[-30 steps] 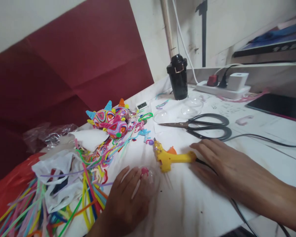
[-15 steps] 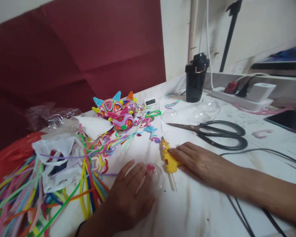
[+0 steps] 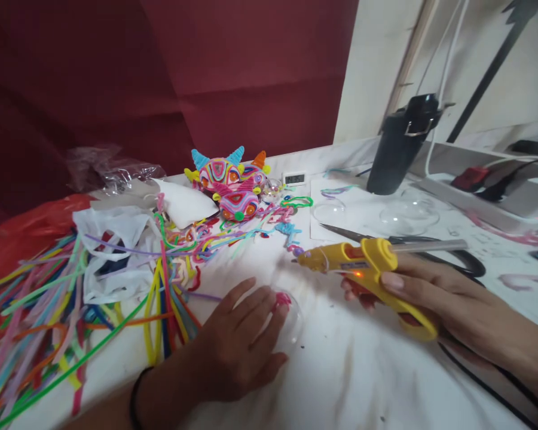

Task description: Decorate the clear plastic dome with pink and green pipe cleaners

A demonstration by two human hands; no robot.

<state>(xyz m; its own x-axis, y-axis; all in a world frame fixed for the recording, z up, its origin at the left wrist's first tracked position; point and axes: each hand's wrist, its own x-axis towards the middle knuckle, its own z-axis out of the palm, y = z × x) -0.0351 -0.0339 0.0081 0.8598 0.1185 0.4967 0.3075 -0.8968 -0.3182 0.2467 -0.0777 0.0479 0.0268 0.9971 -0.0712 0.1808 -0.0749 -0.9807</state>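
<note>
At the table [image 3: 332, 388], my right fingers [image 3: 406, 288] are gripping a likely light glue gun [image 3: 371, 266] by its handle [image 3: 424, 327]; my left fingers [image 3: 256, 303] are lying spread on a fragile-looking plastic dome [image 3: 292, 325].

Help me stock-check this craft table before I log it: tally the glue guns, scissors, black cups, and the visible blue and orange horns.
Glue gun: 1, in the right hand
Scissors: 1 pair
Black cup: 1
Blue horns: 2
Orange horn: 1
Total: 6
</note>
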